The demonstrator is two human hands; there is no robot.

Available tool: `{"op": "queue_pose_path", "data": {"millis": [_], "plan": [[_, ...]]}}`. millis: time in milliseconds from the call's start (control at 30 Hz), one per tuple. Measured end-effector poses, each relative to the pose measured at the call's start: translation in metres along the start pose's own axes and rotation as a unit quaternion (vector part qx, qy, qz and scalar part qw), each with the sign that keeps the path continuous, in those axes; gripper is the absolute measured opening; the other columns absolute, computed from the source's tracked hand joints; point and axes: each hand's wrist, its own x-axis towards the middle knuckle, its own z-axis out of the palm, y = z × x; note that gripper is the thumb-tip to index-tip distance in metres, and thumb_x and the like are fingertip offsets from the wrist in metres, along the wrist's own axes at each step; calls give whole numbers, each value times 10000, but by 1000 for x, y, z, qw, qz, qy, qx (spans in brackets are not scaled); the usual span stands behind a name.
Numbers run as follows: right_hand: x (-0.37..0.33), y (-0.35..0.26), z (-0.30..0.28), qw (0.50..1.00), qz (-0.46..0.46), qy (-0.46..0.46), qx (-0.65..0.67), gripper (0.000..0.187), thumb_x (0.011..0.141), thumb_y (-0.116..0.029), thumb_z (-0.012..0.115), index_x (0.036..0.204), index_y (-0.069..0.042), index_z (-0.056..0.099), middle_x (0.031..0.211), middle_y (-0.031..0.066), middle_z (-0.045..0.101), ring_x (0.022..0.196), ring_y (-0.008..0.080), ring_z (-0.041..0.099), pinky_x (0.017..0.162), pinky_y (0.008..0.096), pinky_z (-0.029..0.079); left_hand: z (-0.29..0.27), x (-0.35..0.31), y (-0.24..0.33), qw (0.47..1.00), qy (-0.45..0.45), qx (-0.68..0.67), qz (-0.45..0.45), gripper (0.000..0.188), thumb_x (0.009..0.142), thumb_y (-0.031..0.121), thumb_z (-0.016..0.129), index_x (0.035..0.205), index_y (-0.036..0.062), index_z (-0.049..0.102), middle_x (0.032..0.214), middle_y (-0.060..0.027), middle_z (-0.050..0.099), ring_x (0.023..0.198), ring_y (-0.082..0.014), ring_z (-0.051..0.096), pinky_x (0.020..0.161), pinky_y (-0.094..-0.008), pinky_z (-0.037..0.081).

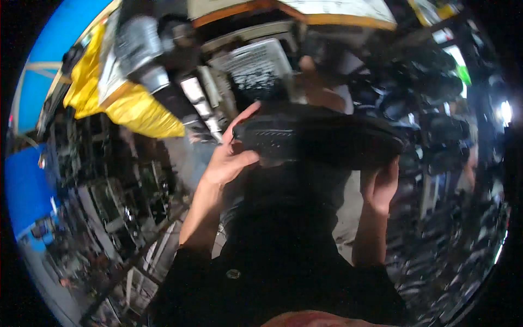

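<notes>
Head view: both hands hold up one flat black slab (321, 141), a dark plastic or rubber piece with a ribbed edge, lying roughly level across the middle of the frame, a little toward 1 o'clock from centre

The left hand (231, 152) grips the slab's left end: its thumb (242, 117) curls over the top edge, the other fingers wrap under, closed on the piece. The forearm runs down toward 7 o'clock into a black sleeve (185, 283)

The right hand (381, 182) is at the slab's right end, at about 3 o'clock from centre, fingers hooked up under the edge and closed against it; the fingertips are hidden behind the slab. Its forearm drops straight toward 6 o'clock

Below the slab, between the two arms, hangs dark cloth (283, 229), too blurred to tell apart from the person's clothing

At 10 o'clock lies a yellow sheet (136, 109), with a grey cylinder (141, 54) above it near 11. A pale ribbed panel (256, 62) sits at 12 o'clock just behind the slab. Blue sheeting (60, 38) fills the rim at 10 to 9 o'clock. Cluttered metal parts (125, 207) crowd the 8 o'clock side; the right side at 3 o'clock is dark and blurred
</notes>
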Motion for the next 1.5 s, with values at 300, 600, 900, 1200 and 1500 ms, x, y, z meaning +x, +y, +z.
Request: {"op": "queue_pose_path", "data": {"millis": [300,600,900,1200,1500], "plan": [[56,34,-41,990,49,35,-126,474,951,-152,575,1396,-36,456,1397,140,520,1285,289,504,1120,432,369,32,-7,48,956,74,240,149,1046,710,11,851,1534,-53,210,1587,-200,274,1436,-255,336,1151,-393,306],[73,-3,-6,972,-134,-84,-173,771,795,-389,710,1407,-6,439,1361,208,515,1252,310,523,1095,439,389,29,-1,51,951,87,226,191,1056,651,-5,873,1518,-20,271,1580,-237,257,1437,-309,331,1154,-431,300],[87,-24,4,994,-6,1,-109,500,989,-397,520,1359,-61,525,1324,138,585,1241,297,550,1081,454,422,41,-5,48,964,143,173,144,949,656,38,881,1421,0,320,1403,-138,423,1291,-244,437,1079,-393,370],[63,-31,-9,998,-38,-15,-57,607,931,-446,580,1366,-28,512,1345,189,565,1241,324,555,1086,478,424,42,2,48,951,93,233,184,1151,603,110,913,1518,-56,234,1590,-223,253,1461,-304,292,1177,-437,272],[87,-43,40,964,-101,-78,-233,583,884,-404,640,1295,-5,530,1257,220,607,1141,339,611,1017,475,473,20,-18,49,955,216,132,153,1127,561,54,940,1508,24,329,1355,-105,545,1216,-193,546,1030,-341,461]]}}
